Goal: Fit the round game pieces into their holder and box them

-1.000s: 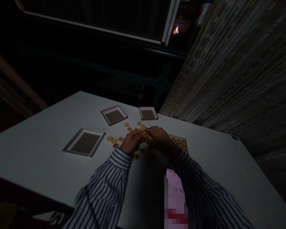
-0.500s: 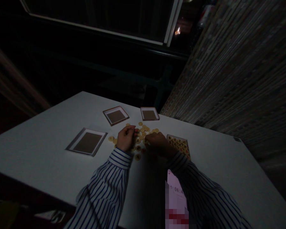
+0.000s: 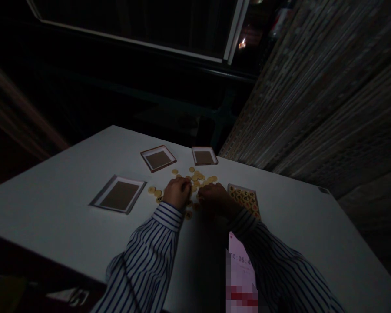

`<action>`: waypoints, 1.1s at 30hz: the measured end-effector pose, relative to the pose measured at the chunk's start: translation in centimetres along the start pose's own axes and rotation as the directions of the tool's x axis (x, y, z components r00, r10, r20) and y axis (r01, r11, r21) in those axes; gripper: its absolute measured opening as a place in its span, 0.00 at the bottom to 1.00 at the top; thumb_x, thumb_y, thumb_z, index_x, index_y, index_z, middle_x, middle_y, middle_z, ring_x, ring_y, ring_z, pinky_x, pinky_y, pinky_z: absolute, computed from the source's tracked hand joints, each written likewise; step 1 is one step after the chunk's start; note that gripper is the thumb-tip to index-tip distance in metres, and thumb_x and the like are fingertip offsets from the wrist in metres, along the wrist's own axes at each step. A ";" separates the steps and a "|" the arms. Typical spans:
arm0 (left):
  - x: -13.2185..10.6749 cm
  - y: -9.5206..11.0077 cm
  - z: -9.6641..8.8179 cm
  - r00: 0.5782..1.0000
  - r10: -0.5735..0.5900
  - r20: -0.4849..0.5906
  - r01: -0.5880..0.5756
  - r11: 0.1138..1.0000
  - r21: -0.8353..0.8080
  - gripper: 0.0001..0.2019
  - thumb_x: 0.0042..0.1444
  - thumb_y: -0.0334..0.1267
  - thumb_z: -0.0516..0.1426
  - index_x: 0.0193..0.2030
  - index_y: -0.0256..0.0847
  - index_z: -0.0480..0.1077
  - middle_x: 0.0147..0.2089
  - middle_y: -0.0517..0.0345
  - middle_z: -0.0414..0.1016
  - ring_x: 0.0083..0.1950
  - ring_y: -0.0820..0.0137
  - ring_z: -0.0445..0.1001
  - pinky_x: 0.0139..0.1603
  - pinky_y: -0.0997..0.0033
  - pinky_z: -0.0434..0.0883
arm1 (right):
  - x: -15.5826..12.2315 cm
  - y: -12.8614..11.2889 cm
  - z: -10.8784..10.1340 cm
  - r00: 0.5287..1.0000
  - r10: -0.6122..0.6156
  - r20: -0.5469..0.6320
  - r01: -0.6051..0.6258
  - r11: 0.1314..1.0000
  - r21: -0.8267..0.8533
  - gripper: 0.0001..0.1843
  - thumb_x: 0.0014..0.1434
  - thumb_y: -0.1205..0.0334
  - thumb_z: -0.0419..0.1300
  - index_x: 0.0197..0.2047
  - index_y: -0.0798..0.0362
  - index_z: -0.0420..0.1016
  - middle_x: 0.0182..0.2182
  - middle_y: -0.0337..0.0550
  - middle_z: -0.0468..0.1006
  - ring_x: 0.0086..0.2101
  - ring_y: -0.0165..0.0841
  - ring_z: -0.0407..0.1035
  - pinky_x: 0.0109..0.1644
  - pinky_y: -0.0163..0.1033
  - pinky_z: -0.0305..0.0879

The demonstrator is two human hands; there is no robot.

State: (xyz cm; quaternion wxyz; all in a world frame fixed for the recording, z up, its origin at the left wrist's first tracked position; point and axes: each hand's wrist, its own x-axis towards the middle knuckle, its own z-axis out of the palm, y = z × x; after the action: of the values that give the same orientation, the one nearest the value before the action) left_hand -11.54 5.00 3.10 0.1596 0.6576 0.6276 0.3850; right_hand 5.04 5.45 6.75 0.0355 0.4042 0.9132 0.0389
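Note:
Round wooden Chinese chess pieces (image 3: 194, 178) lie scattered on the white table, some with characters facing up and others blank. My left hand (image 3: 177, 192) is among them with its fingers curled downward; its fingertips, and anything in them, are hidden. Close by on the right, my right hand (image 3: 214, 194) is bent over the same pile, its fingers closed and partly in shadow. To the right of that hand, a shallow box (image 3: 256, 195) holds rows of pieces with their characters up.
Three shallow open trays stand around the pile: a left tray (image 3: 102, 192), a back tray (image 3: 146, 153) and a back right tray (image 3: 215, 157). A lit phone (image 3: 241, 265) lies under my right forearm. A strand curtain (image 3: 299, 87) hangs at the right.
My left hand has moved slightly right and down, turning its back upward and uncovering pieces behind and to its left. My right hand has hardly moved.

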 end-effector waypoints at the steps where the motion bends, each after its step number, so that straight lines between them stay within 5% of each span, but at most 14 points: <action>1: 0.0 0.0 0.1 0.999 0.033 0.014 -0.034 0.998 0.043 0.11 0.52 0.36 0.52 0.37 0.40 0.75 0.40 0.49 0.76 0.44 0.60 0.70 0.48 0.58 0.66 | -0.1 0.0 -0.1 1.000 0.001 0.000 -0.001 1.000 0.007 0.11 0.58 0.61 0.51 0.39 0.55 0.71 0.37 0.49 0.76 0.39 0.39 0.68 0.39 0.41 0.55; 11: -0.7 0.2 1.0 0.980 0.172 0.097 -0.195 0.914 0.355 0.12 0.52 0.42 0.55 0.40 0.43 0.75 0.57 0.49 0.65 0.57 0.54 0.59 0.53 0.52 0.62 | -0.5 1.0 -0.5 0.998 0.025 -0.061 -0.022 0.999 0.044 0.11 0.59 0.60 0.51 0.40 0.55 0.72 0.38 0.49 0.74 0.40 0.37 0.66 0.39 0.40 0.55; 33: -0.7 0.0 1.9 0.976 0.193 0.104 -0.217 0.917 0.336 0.11 0.51 0.40 0.56 0.40 0.42 0.74 0.56 0.48 0.64 0.56 0.54 0.58 0.53 0.52 0.62 | -1.0 1.8 -0.6 0.994 0.086 -0.063 -0.084 0.995 0.046 0.12 0.59 0.62 0.50 0.43 0.53 0.71 0.40 0.47 0.73 0.42 0.37 0.65 0.40 0.39 0.56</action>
State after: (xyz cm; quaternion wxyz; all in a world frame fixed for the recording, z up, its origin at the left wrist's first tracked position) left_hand -10.16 4.88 1.69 0.0220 0.7502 0.6071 0.2610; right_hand 6.91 5.88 7.59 -0.0047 0.4419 0.8964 0.0337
